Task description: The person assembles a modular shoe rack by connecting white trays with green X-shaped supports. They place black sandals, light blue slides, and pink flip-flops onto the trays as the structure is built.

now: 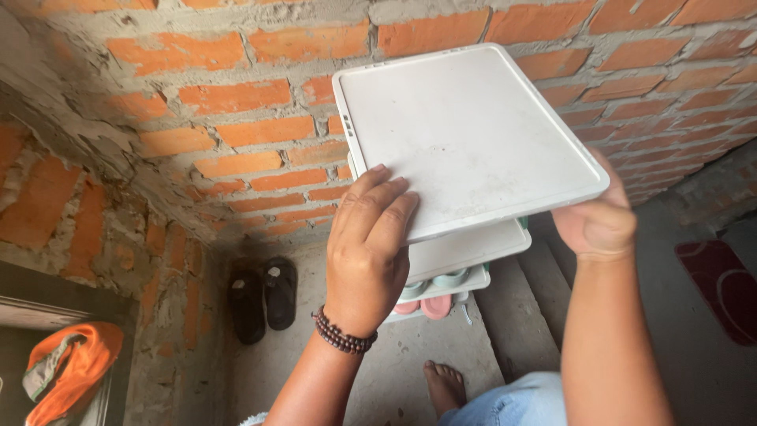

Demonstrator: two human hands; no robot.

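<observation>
The bare concrete floor (371, 379) carries a pair of dark sandals (263, 298) (set against the brick wall). A red mat (721, 285) lies well apart, at the right.

We find no packages, labels, signs or screens anywhere here. From twelve o'clock round to six we make out nothing printed or wrapped. The dim corner at eight o'clock is hard to read, perhaps hiding something.

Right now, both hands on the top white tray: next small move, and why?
Probably lower the top tray level onto the rack below. It sits tilted above the lower white shelves, the left hand pressing its near edge and the right hand supporting it from beneath, so it looks not yet seated.
</observation>
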